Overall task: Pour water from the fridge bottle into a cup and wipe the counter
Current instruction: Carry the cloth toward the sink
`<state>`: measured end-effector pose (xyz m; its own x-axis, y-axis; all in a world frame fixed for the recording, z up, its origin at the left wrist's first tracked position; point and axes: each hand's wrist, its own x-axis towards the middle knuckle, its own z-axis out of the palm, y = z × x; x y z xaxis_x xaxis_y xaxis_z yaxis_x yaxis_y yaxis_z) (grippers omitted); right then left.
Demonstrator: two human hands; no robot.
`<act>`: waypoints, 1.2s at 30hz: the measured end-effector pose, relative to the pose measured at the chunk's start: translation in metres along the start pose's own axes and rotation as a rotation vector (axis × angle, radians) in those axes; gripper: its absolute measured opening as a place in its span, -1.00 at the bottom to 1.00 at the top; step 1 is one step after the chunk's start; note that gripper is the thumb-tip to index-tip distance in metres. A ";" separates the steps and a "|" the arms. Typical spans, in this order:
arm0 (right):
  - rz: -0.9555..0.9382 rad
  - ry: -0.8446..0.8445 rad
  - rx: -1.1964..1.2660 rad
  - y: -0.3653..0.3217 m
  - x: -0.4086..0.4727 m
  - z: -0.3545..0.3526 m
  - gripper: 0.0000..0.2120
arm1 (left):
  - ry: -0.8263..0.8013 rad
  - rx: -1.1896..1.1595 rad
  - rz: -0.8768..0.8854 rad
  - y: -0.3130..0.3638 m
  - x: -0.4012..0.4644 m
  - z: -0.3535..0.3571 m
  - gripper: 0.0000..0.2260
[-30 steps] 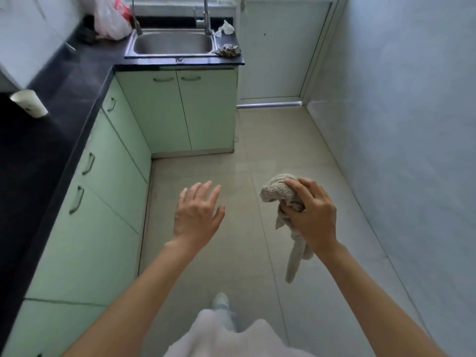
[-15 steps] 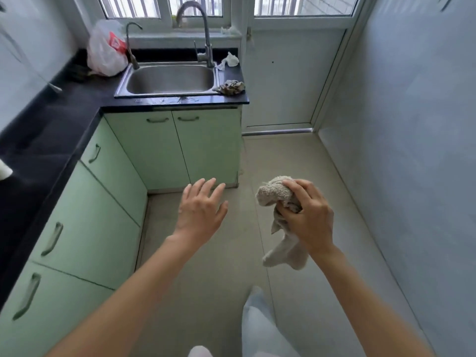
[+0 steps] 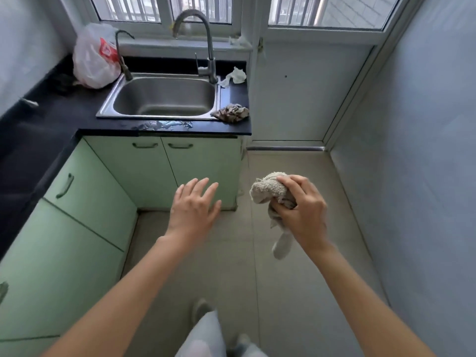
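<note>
Now nearer the sink than a second before; cup gone from view off the left, fridge bottle nowhere seen. Right hand curled tight round the bunched grey cloth, one tail hanging below the fist. Left hand empty, fingers straight and spread, held low before the green cupboard doors under the sink. Probably walked toward the sink to wipe: puddle shining on the black tabletop just in front of the sink rim. Crumpled rag at the sink's right front corner, close to the tabletop's end edge; white plastic bag left of the sink. Open floor between the hands and the sink cupboard; wall close on the right of it.
</note>
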<state>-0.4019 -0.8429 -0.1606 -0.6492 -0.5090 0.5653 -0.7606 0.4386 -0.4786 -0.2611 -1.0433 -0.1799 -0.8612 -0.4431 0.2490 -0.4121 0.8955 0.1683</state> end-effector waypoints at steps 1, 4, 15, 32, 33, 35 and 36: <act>0.003 -0.004 0.009 0.006 0.011 0.008 -0.50 | -0.003 0.000 0.003 -0.004 0.012 0.005 -0.53; 0.027 0.000 0.008 0.022 0.046 0.031 -0.50 | -0.015 -0.011 0.009 -0.021 0.054 0.021 -0.54; 0.127 0.141 -0.088 0.044 0.190 0.100 -0.49 | 0.010 -0.052 0.088 -0.084 0.232 0.034 -0.57; 0.019 0.176 -0.046 0.100 0.427 0.166 -0.56 | 0.083 -0.050 0.049 -0.114 0.448 0.067 -0.56; -0.009 0.177 -0.040 0.101 0.441 0.169 -0.56 | 0.088 -0.053 0.036 -0.115 0.457 0.069 -0.54; -0.056 0.168 -0.021 0.102 0.470 0.174 -0.56 | 0.089 -0.050 0.012 -0.116 0.473 0.070 -0.56; -0.074 0.161 -0.008 0.102 0.483 0.177 -0.57 | 0.092 -0.049 0.000 -0.117 0.480 0.070 -0.59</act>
<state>-0.7933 -1.1749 -0.0554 -0.5816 -0.4152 0.6995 -0.8060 0.4105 -0.4265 -0.6470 -1.3578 -0.1468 -0.8294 -0.4468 0.3354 -0.3949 0.8935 0.2137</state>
